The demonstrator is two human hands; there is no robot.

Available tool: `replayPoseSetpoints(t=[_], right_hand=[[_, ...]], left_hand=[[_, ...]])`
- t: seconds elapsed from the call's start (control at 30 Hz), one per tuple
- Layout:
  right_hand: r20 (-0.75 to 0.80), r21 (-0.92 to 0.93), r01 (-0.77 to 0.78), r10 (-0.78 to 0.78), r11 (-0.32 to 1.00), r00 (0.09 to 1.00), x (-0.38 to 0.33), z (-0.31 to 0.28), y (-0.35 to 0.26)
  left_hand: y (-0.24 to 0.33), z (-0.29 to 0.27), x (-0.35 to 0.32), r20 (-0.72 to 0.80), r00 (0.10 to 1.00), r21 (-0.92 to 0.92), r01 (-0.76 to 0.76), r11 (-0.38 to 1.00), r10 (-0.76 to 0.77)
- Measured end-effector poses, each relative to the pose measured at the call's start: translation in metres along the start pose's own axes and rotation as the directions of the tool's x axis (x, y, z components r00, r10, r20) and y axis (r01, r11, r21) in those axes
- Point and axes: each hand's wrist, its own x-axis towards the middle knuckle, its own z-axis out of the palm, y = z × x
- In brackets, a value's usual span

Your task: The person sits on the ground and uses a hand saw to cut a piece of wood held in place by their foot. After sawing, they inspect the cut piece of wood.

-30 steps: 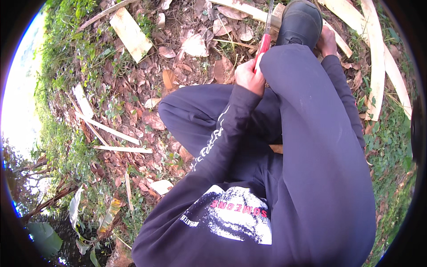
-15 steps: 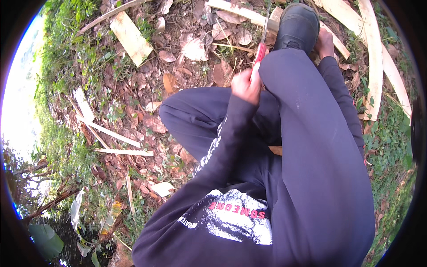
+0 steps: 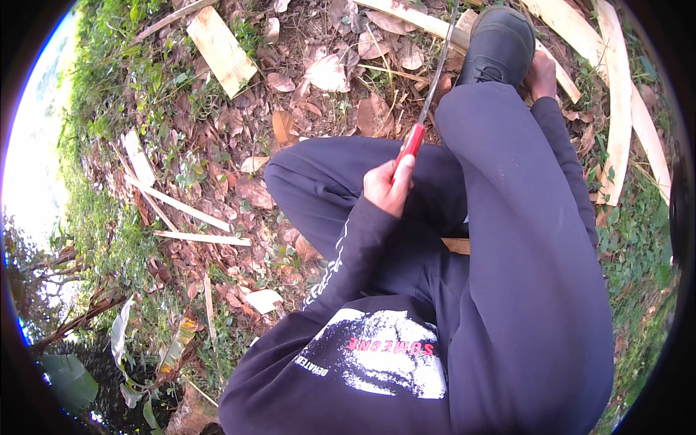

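A hand saw (image 3: pixel 428 105) with a red handle and a long narrow grey blade is in my left hand (image 3: pixel 388 187), whose fingers wrap round the grip. Its blade points away from me and crosses a pale wooden strip (image 3: pixel 420 22) near the top edge. My black shoe (image 3: pixel 500 43) covers the middle of that strip. Beyond my raised right knee, my right hand (image 3: pixel 541 76) is curled at the strip's other part, just right of the shoe; the fingertips are partly hidden. My left leg (image 3: pixel 326 174) lies folded on the ground.
Long curved pale wooden slats (image 3: pixel 616 109) lie at the right. A flat board (image 3: pixel 221 52) rests at the upper left, with thin sticks (image 3: pixel 185 206) below it. Dry leaves (image 3: pixel 326 72) cover the soil. Green plants (image 3: pixel 109 145) grow along the left.
My left hand has drawn the saw back toward my body, so more of the blade shows beside the shoe. My right hand stays by the shoe. The whole view has shifted slightly.
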Motion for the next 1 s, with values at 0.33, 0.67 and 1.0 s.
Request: replayPoseSetpoints(t=[0.33, 0.67, 1.0], right_hand=[[0.010, -0.017, 0.070, -0.070, 0.997, 0.998, 0.005, -0.004, 0.004], [0.007, -0.023, 0.089, -0.089, 0.996, 0.996, -0.001, -0.001, 0.007], [-0.014, -0.048, 0.132, -0.133, 0.990, 0.991, 0.001, -0.006, -0.003]], left_hand=[[-0.004, -0.011, -0.003, 0.109, 0.985, -0.108, 0.142, 0.984, -0.130], [-0.015, 0.010, -0.022, 0.032, 0.994, 0.103, -0.104, 0.989, 0.101], [0.010, 0.046, 0.039, -0.109, 0.917, 0.301, -0.337, 0.892, 0.383]])
